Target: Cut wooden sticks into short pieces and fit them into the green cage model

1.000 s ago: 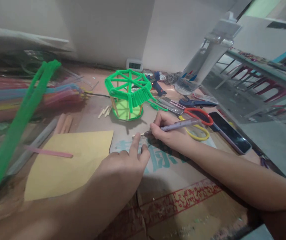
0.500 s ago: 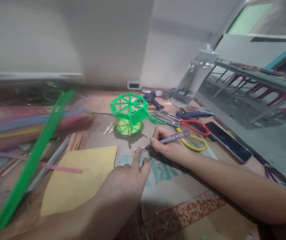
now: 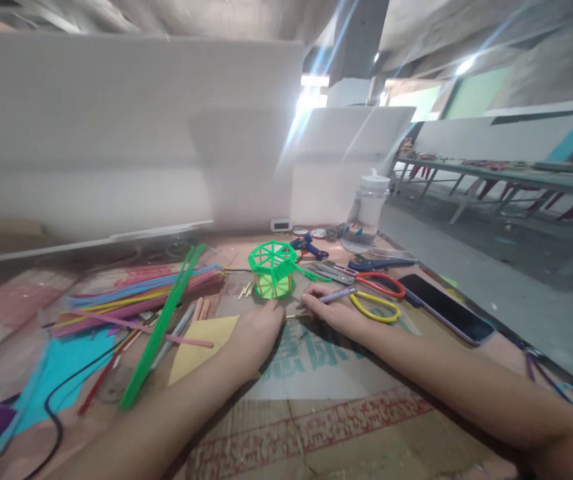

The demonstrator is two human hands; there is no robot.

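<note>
My right hand grips a purple-grey pen like a writing tool, its tip hidden by the fingers. Left of it, my left hand is closed at one end of a short thin wooden stick, which shows between the two hands; the fingertips are mostly hidden. Just beyond the left hand stands a small green eight-sided frame model, with a spoked roof, thin posts and a light green base. A yellow card lies partly under my left forearm.
Scissors with red and yellow handles, a phone and a water bottle stand or lie to the right. A blue glue gun is behind the model. Green strips and coloured pipe cleaners spread leftward.
The view has tilted up and back, showing more wall and room. My left hand, which had its index finger stretched onto the stick, is now closed at it. The right hand keeps the pen.
</note>
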